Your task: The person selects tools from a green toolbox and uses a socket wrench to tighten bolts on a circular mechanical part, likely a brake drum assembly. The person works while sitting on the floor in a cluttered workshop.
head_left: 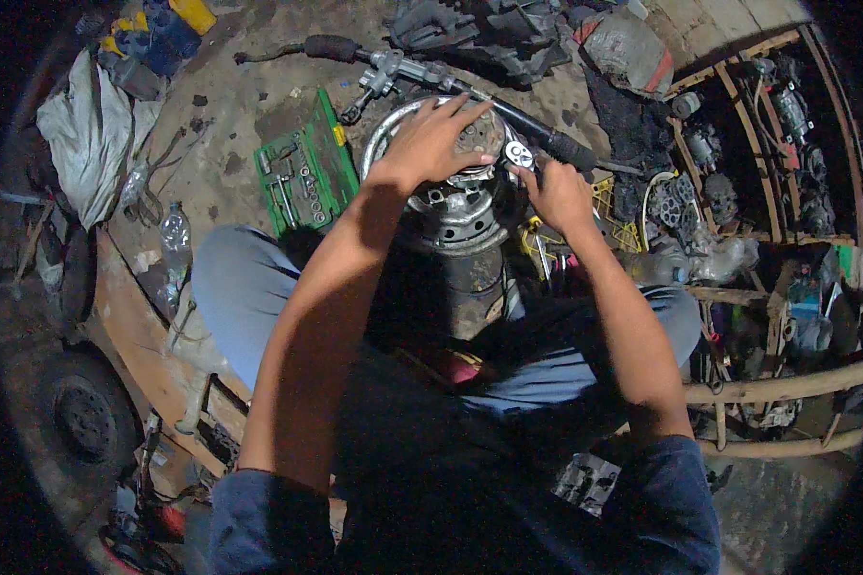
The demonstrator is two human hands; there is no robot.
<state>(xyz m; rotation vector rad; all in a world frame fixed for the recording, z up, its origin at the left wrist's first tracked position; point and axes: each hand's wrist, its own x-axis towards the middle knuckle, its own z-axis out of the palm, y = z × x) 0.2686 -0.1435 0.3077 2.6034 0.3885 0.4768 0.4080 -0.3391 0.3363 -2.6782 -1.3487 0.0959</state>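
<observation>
Silver ratchet (518, 153) juts forward-left from the right grip (561, 197).

Socket set (334, 158) left of wheel rim (462, 233), ratchet (519, 153) at right

right hand (563, 198) gripping ratchet (519, 153), metal wheel (462, 230)

Stained floor (222, 101) | open green socket case (338, 165) | black-booted rod (331, 49)
</observation>
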